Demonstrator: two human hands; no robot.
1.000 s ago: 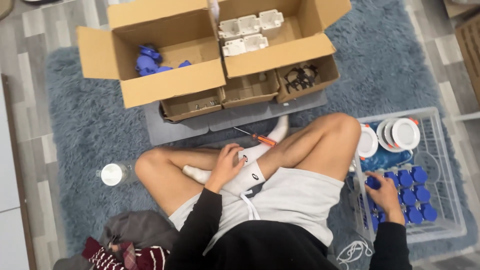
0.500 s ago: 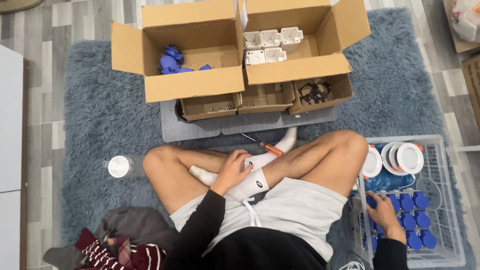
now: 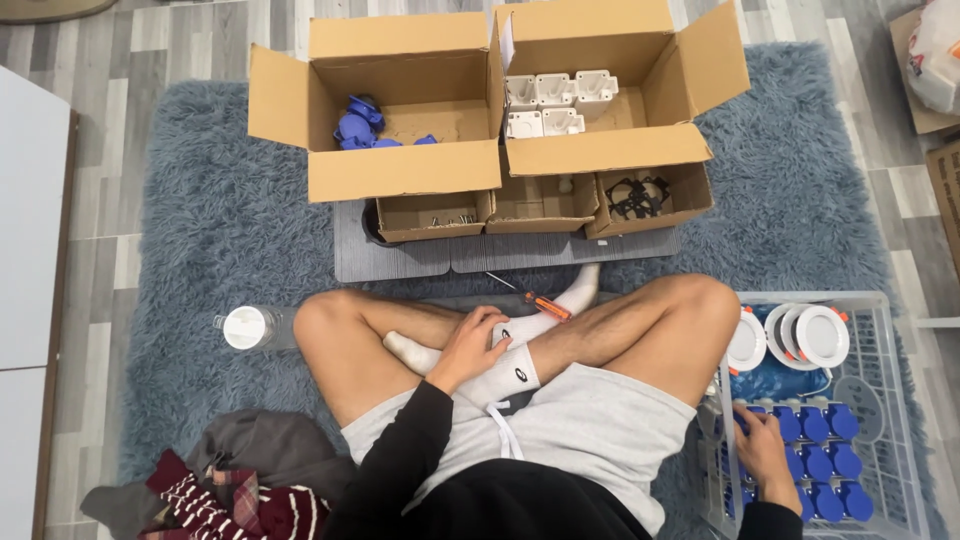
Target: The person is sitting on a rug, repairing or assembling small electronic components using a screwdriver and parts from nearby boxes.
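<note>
I sit cross-legged on a shaggy blue-grey rug (image 3: 230,250). My left hand (image 3: 468,346) rests on my white-socked foot (image 3: 505,370), holding nothing. My right hand (image 3: 760,447) reaches into a clear plastic crate (image 3: 890,330) at my right side, fingers among several blue caps (image 3: 815,455); whether it grips one I cannot tell. Three white round fixtures (image 3: 805,335) stand at the crate's far end. An orange-handled screwdriver (image 3: 540,303) lies by my toes.
Ahead stand two open cardboard boxes, one with blue parts (image 3: 362,125), one with white square parts (image 3: 555,100). Three small trays sit before them on a grey mat (image 3: 400,262); the right one holds black rings (image 3: 635,195). A clear bottle (image 3: 250,327) and bundled clothes (image 3: 240,485) lie left.
The view has shifted, so the boxes and crate sit further right and lower in frame. My right hand has moved a little nearer me among the blue caps. My left hand stays on my foot.
</note>
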